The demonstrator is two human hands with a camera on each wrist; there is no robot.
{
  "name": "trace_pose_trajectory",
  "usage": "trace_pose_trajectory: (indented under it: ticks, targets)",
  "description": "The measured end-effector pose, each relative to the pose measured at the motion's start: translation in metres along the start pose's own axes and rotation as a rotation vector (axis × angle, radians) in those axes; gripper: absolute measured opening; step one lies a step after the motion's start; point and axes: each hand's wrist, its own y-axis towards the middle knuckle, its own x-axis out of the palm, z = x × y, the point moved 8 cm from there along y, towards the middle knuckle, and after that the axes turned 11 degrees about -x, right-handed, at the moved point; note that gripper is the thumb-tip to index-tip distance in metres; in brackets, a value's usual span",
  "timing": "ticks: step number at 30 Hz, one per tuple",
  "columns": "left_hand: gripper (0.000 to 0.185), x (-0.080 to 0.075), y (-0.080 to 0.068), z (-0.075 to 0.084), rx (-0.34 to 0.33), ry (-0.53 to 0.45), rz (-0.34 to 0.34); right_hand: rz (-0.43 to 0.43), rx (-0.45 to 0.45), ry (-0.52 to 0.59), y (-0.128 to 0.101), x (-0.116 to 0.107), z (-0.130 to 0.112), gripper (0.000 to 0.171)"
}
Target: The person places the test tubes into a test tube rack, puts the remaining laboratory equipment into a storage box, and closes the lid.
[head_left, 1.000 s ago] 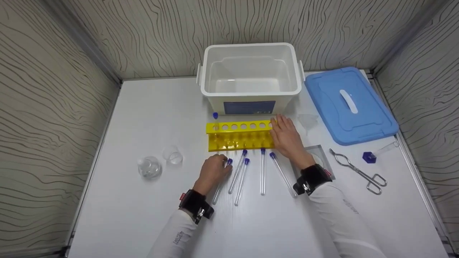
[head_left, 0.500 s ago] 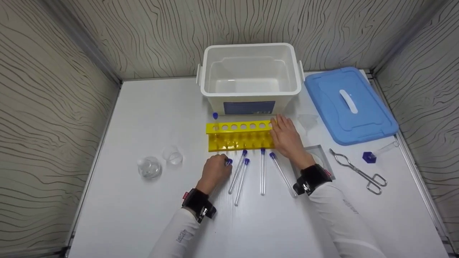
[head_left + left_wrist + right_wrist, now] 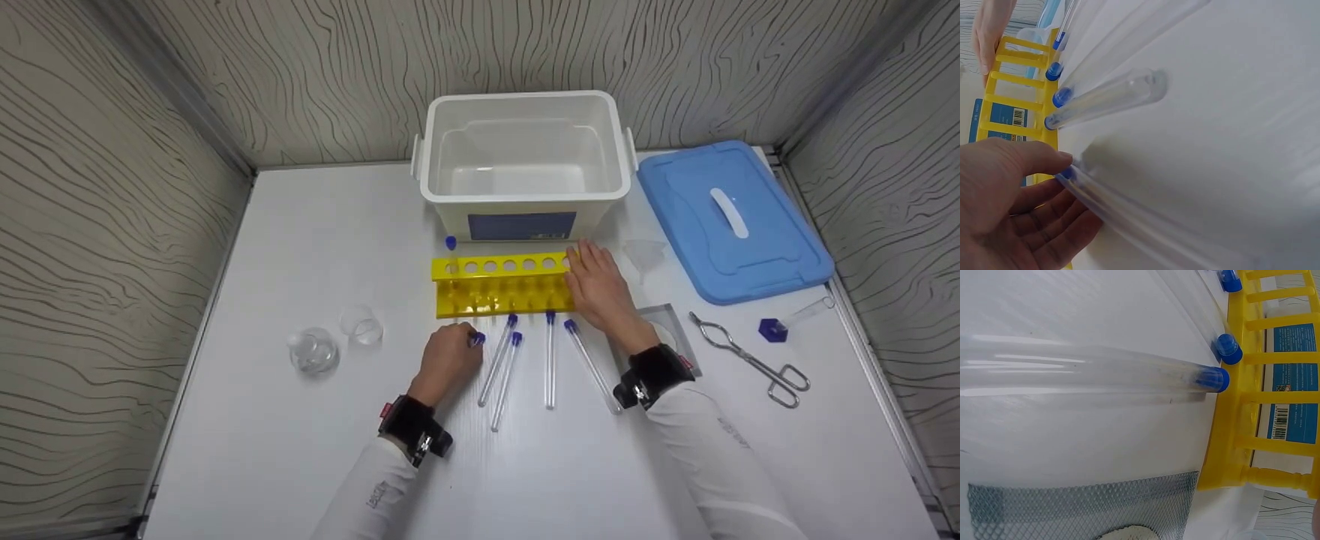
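though the capped tube (image 3: 1129, 215) is at seven o'clock from the rack (image 3: 499, 294), pinched by the left hand (image 3: 448, 361), a slack grip could let it roll. the right hand (image 3: 604, 296) rests straight-fingered on the rack at three o'clock.

The white tabletop (image 3: 315, 225) is enclosed by a left wall (image 3: 90, 262), a back wall (image 3: 360, 82) and a right wall (image 3: 892, 142), all of them pale and covered with dark, wavy lines which resemble wood grain. Where these walls meet, one grey strip (image 3: 161, 75) goes down to the far left corner of the tabletop and a second grey strip (image 3: 855, 75) to its far right corner, while a metal rail (image 3: 874, 322) follows the right edge. The light is rather soft, and it leaves pale, blurred reflections on the smooth surface.
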Motion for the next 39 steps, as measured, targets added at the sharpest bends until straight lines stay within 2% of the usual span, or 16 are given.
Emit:
trace_pose_trajectory:
  ticks: [3, 9, 14, 22, 29, 34, 39]
  targets:
    - [0.014, -0.003, -0.001, 0.001, 0.002, -0.009, -0.007, 0.009, -0.006, 0.001, 0.000, -0.001, -0.001, 0.057]
    - [0.019, -0.011, 0.000, 0.002, -0.037, -0.080, -0.050, 0.053, -0.028, -0.007, -0.001, -0.004, -0.002, 0.056]
    - [0.023, -0.020, 0.002, 0.007, -0.013, -0.127, -0.035, 0.046, -0.022, -0.004, 0.000, -0.004, -0.002, 0.056]
    - [0.025, -0.032, 0.003, 0.013, -0.017, -0.098, -0.032, 0.055, -0.038, -0.006, -0.001, -0.005, -0.003, 0.056]
    - [0.025, -0.040, 0.005, 0.015, -0.034, -0.128, -0.023, 0.049, -0.031, -0.012, -0.001, -0.005, -0.004, 0.056]
    - [0.024, -0.047, 0.005, 0.019, -0.024, -0.122, 0.008, 0.028, -0.015, -0.012, 0.000, -0.003, -0.002, 0.057]
    - [0.021, -0.058, 0.003, 0.026, 0.028, -0.138, 0.064, 0.016, -0.006, -0.006, 0.000, -0.002, -0.001, 0.058]
